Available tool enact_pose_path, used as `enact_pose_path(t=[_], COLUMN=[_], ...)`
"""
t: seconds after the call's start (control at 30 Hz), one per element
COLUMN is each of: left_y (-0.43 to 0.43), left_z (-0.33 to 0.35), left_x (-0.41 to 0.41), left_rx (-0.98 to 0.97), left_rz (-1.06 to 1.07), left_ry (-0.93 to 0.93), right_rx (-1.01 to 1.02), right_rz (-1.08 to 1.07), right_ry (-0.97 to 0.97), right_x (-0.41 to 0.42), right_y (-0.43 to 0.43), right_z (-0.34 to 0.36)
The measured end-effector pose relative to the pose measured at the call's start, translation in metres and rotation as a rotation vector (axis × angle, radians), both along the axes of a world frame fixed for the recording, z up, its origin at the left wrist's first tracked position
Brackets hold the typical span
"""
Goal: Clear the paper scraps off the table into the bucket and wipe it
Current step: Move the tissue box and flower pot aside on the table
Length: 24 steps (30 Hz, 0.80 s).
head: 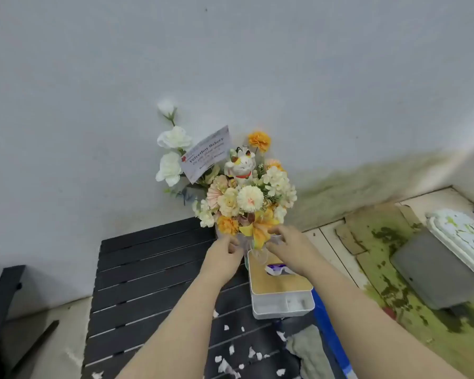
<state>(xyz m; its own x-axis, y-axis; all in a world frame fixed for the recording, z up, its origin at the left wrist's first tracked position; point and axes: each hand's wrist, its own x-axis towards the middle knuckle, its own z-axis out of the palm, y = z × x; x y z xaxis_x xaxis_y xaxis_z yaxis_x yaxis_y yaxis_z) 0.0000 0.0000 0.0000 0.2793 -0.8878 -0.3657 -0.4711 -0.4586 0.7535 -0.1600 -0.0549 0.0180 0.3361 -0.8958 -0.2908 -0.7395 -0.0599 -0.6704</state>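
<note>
Left hand (225,248) and right hand (288,242) both grip the bouquet (244,198) low on its clear base; top-heavy by the look, so lift straight and level, clearing the tissue box (279,285) just beside it; paper scraps (225,363) lie on the desk (153,269) well nearer than the bouquet

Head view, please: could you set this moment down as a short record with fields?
surface: black slatted table
left hand: grips the flower arrangement at its clear base
right hand: grips the same base from the other side
paper scraps: scattered on the near part of the table, not yet cleared
cloth: grey, lying at the table's right edge
tissue box: wooden lid, beside the arrangement
blue object: past the table's right edge; cannot tell whether it is the bucket
</note>
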Motion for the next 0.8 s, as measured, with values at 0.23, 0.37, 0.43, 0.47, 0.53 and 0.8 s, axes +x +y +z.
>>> enact_pose_path(t=[0.23,0.37,0.43,0.47,0.53,0.8], left_y=[0.007,0.008,0.007,0.007,0.007,0.019], left_z=[-0.13,-0.17,-0.182,-0.187,-0.19,-0.197], left_x=[-0.04,-0.046,-0.049,-0.05,-0.051,-0.066], left_rx=[-0.041,-0.181,-0.242,-0.275,-0.332,-0.406], left_rz=[0.072,0.107,0.107,0.11,0.133,0.257], left_ry=[0.247,0.356,0.358,0.367,0.383,0.437], right_rx=[-0.144,-0.175,-0.191,-0.193,-0.171,-0.13], right_rz=[-0.217,-0.291,-0.343,-0.382,-0.44,-0.453], right_ry=[0.051,-0.126,-0.234,-0.283,-0.362,-0.496], right_x=[-0.048,-0.06,-0.061,-0.061,-0.062,-0.068], right_y=[0.011,0.014,0.018,0.02,0.021,0.025], right_z=[-0.133,-0.181,-0.194,-0.198,-0.199,-0.213])
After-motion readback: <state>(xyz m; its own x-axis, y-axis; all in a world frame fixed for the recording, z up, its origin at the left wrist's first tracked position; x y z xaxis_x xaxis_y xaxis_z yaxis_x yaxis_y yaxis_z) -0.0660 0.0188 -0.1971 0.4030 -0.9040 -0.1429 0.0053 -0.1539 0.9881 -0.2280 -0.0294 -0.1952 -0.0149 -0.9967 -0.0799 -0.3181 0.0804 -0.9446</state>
